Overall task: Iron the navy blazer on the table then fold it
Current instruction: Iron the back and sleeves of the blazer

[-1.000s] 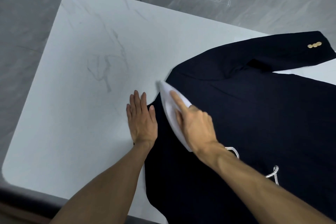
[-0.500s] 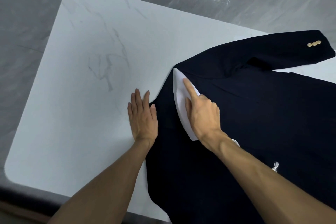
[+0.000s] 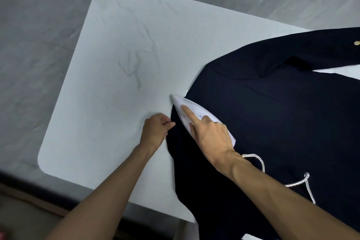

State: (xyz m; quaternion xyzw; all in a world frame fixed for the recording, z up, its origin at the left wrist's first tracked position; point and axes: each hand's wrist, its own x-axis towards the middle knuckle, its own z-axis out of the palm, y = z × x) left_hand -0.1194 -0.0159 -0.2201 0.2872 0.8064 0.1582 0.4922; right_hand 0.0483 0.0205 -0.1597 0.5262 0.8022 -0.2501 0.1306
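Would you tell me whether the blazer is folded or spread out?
Spread: the blazer lies flat across the table, sleeve extended.

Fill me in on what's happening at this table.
A person is ironing a navy blazer spread on a white table. The right hand grips a white iron, index finger stretched along its top, with the iron's nose at the blazer's near-left edge. The left hand pinches that edge just beside the iron. The cord trails over the blazer behind the right wrist. One sleeve lies stretched toward the far right. No folding has begun.
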